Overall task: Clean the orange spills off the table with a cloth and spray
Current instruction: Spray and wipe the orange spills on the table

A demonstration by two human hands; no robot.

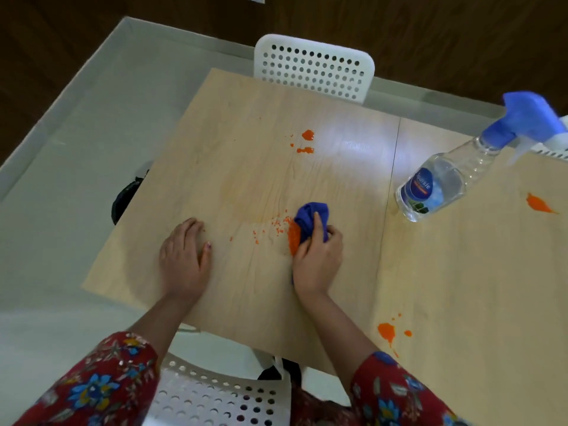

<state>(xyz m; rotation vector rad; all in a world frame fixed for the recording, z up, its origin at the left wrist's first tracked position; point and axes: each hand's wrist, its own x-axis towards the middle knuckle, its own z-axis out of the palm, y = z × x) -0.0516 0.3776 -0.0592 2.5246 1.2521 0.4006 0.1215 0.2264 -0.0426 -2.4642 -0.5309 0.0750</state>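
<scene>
Pale grey floor (76,155), dark wood wall (430,32), white perforated chair (313,70) opposite

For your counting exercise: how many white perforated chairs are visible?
2: one chair at the table's far side, another chair nearest the camera. Others may be hidden.

Left hand (184,256) flat on the table (246,287), palm down, fingers together and pointing away from the body, thumb out to the right. Left forearm bare, reaching forward from a red flowered sleeve (101,379). Right hand (318,256) curled tight around a bunched blue cloth (312,219), pressed down, index finger stretched over the top. Right forearm bare too, angled in from the lower right out of a matching sleeve.
</scene>
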